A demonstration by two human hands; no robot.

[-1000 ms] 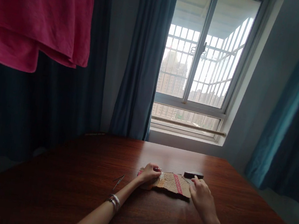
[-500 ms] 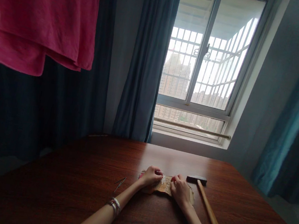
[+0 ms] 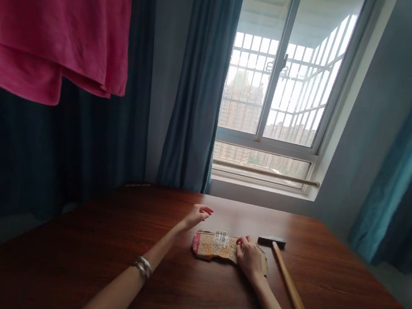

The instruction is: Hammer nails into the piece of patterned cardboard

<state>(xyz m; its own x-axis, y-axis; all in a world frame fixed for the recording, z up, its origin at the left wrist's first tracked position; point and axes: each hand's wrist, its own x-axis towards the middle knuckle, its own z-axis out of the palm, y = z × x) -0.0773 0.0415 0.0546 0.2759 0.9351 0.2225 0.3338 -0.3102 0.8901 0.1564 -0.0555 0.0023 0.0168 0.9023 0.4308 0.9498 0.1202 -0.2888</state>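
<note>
Both forearms are cut off at the lower edge of my view, as is the lower end of the wooden-handled hammer (image 3: 292, 290) lying to the right. A silvery bangle (image 3: 142, 266) sits on the left wrist. The spotted board (image 3: 212, 248) lies flat on the worktop (image 3: 177, 301), between forearms and window; its near edge is ragged. The right hand (image 3: 250, 258) rests on the board's right part, covering some of it; its fingers are bent, and I cannot tell whether they pinch anything. A short row of thin, dark pins (image 3: 220, 236) stands upright on a pale patch of the board; their exact number and fixing are hard to make out. The left hand (image 3: 197, 216) is raised clear of the board, fingers loosely bent and apart, nothing visible in it. Beyond hang blue curtains (image 3: 198, 97) and a barred window (image 3: 251, 89), its top cut off; the buildings (image 3: 240, 103) outside are hazy.
</note>
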